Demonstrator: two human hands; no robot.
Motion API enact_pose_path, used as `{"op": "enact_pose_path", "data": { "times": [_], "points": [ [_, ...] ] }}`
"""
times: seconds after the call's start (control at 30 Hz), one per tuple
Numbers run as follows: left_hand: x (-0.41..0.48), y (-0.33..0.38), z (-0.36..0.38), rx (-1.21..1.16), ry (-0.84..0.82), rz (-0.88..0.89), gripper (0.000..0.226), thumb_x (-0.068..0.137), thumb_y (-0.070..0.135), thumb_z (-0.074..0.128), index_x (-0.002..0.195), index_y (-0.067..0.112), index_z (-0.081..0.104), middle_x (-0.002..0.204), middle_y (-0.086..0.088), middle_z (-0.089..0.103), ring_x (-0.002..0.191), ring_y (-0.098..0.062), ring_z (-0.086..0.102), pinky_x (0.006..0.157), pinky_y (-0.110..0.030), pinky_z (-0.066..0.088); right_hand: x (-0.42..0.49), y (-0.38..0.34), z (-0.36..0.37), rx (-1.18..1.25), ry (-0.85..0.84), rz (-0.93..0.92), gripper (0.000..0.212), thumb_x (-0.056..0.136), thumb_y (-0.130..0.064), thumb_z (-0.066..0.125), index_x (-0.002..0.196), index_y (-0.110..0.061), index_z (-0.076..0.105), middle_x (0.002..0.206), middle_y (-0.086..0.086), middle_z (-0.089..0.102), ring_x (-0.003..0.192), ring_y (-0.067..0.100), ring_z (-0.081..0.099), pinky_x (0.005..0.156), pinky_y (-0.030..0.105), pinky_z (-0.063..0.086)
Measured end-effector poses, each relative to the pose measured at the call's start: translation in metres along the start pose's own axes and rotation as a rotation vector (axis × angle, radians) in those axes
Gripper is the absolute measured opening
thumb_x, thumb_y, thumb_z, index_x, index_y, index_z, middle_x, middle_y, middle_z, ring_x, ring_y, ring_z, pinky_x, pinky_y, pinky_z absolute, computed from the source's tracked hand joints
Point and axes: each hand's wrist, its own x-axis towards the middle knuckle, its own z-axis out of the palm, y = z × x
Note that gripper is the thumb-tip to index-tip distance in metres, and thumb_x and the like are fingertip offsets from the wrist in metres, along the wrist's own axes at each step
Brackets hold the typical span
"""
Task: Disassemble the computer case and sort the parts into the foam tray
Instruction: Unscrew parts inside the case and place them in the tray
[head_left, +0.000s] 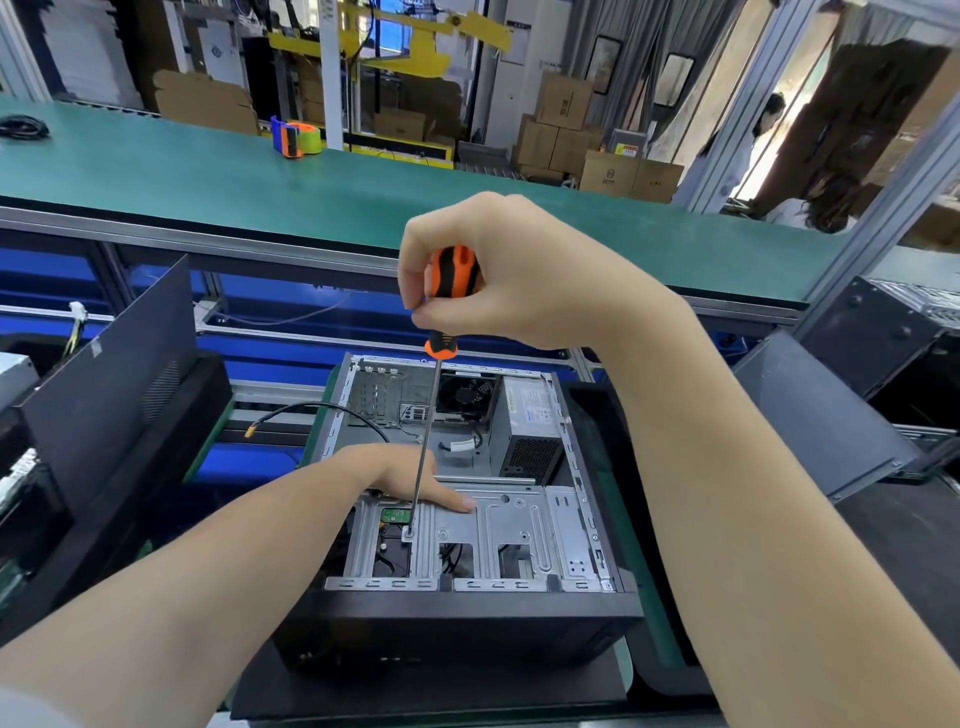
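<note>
- Orange-and-black handle of a screwdriver (451, 275) sits in the right hand (498, 270), fingers and thumb curled round it. The long shaft runs almost straight down into the computer case (467, 618).
- Tip is seated on a screw (409, 532) on a tab of the bare-metal drive cage (498, 525), at the near left of the chassis.
- Case lies on its side on the green mat, open face up. Power supply (530, 421) and rear fan (465, 392) sit in the far half, with loose cables beside them.
- Step in hand, by my reading: undoing the drive cage fixing. Most internal parts are not yet out, so the task looks early to middle.
- Left hand (410, 478) reaches in from the near left and lies flat on the cage's far edge, just beside the shaft. Its fingers are straight and hold nothing; it is probably steadying the cage.
- Right wrist is raised high above the case, forearm coming from the lower right, hand bent down over the handle.
- Next move calls for downward pressure in line with the shaft while turning, so the tip does not slip out. The loosened screw then needs catching before it drops into the chassis.
- Foam tray: cannot pick it out in this view.
- Dark panel (104, 374) leans at the left; tape dispenser (297, 137) sits on the far bench.
</note>
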Motion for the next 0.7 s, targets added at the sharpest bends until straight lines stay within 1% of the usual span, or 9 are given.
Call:
{"op": "enact_pose_path", "data": {
  "times": [0.1,0.17,0.23,0.33,0.43,0.5,0.6,0.67,0.7],
  "points": [
    [0.000,0.001,-0.001,-0.005,-0.005,-0.004,0.087,0.048,0.107,0.054,0.053,0.025,0.026,0.049,0.008,0.027,0.039,-0.014,0.023,0.059,-0.037,0.021,-0.004,0.003,0.000,0.055,-0.021,-0.039,0.011,0.090,-0.011,0.075,0.096,-0.019,0.070,0.092,-0.001,0.070,0.075,0.011,0.061,0.069,0.015,0.046],
    [0.000,0.001,-0.001,-0.006,-0.010,-0.018,0.087,0.048,0.107,0.054,0.052,0.024,0.027,0.049,0.007,0.028,0.039,-0.014,0.023,0.058,-0.036,0.021,-0.006,0.003,0.002,0.086,-0.015,-0.065,0.015,0.088,-0.008,0.072,0.099,-0.017,0.067,0.091,-0.001,0.065,0.073,0.012,0.056,0.068,0.019,0.046],
    [-0.002,0.001,-0.001,-0.010,-0.008,-0.024,0.088,0.048,0.108,0.053,0.052,0.024,0.027,0.050,0.006,0.029,0.041,-0.016,0.024,0.058,-0.036,0.022,-0.007,0.003,0.006,0.115,0.011,-0.091,0.021,0.087,-0.004,0.070,0.105,-0.012,0.061,0.090,0.004,0.061,0.072,0.014,0.050,0.066,0.027,0.048],
    [-0.003,0.002,-0.001,-0.016,-0.006,-0.014,0.088,0.049,0.107,0.053,0.053,0.023,0.026,0.051,0.005,0.028,0.042,-0.017,0.023,0.059,-0.037,0.022,-0.006,0.003,0.014,0.151,0.066,-0.105,0.028,0.084,0.001,0.065,0.109,-0.006,0.055,0.090,0.015,0.056,0.075,0.024,0.046,0.068,0.040,0.047],
    [-0.006,0.002,-0.002,-0.024,-0.001,0.000,0.088,0.049,0.107,0.053,0.052,0.024,0.026,0.049,0.005,0.027,0.042,-0.017,0.023,0.059,-0.036,0.022,-0.004,0.005,0.022,0.170,0.130,-0.077,0.031,0.082,0.001,0.065,0.110,-0.005,0.051,0.084,0.013,0.051,0.071,0.016,0.039,0.064,0.033,0.041],
    [-0.008,0.003,-0.002,-0.035,0.007,0.026,0.088,0.050,0.107,0.054,0.052,0.024,0.025,0.048,0.007,0.025,0.041,-0.015,0.020,0.058,-0.036,0.020,-0.002,0.007,0.025,0.179,0.169,-0.050,0.030,0.082,0.000,0.065,0.108,-0.005,0.051,0.080,0.007,0.048,0.069,0.012,0.037,0.062,0.025,0.037],
    [-0.011,0.000,-0.001,-0.040,0.064,0.102,0.086,0.057,0.105,0.053,0.057,0.023,0.026,0.047,0.011,0.021,0.039,-0.011,0.018,0.059,-0.037,0.016,-0.001,0.008,0.029,0.179,0.198,-0.027,0.028,0.081,-0.001,0.066,0.104,-0.005,0.051,0.078,-0.002,0.043,0.067,0.011,0.036,0.061,0.018,0.033],
    [-0.017,-0.003,0.001,-0.064,0.157,0.194,0.079,0.070,0.098,0.052,0.062,0.021,0.036,0.050,0.011,0.031,0.042,-0.009,0.029,0.058,-0.037,0.022,-0.001,0.008,0.029,0.180,0.198,-0.026,0.027,0.081,-0.001,0.066,0.103,-0.004,0.051,0.078,-0.003,0.042,0.066,0.011,0.035,0.061,0.018,0.033],
    [-0.023,-0.005,0.001,-0.088,0.196,0.226,0.070,0.078,0.090,0.053,0.066,0.022,0.047,0.055,0.012,0.043,0.046,-0.005,0.039,0.057,-0.034,0.030,-0.001,0.009,0.029,0.177,0.197,-0.028,0.026,0.081,-0.001,0.066,0.102,-0.004,0.051,0.078,-0.003,0.042,0.066,0.011,0.035,0.060,0.018,0.032]
  ]
}}
